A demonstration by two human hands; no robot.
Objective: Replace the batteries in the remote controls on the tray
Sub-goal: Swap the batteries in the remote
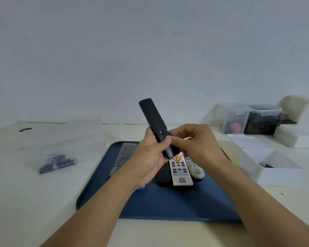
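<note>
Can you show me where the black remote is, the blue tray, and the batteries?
black remote (pixel 151 116): head view, on its back.
blue tray (pixel 168 205): head view, bare floor.
batteries (pixel 58 164): head view, middle of the packs.

Clear lidded containers (pixel 251 118) and white open boxes (pixel 271 163) at the cream table's (pixel 43 202) far right edge.

Lower end of the slim black remote (pixel 152 115) buried in both hands, black remotes on the dark blue plastic tray (pixel 168 204) mostly covered, white remote's label (pixel 182 180) too small to read, purple battery packs (pixel 57 163) blurred, both forearms cut off at the bottom edge
</note>
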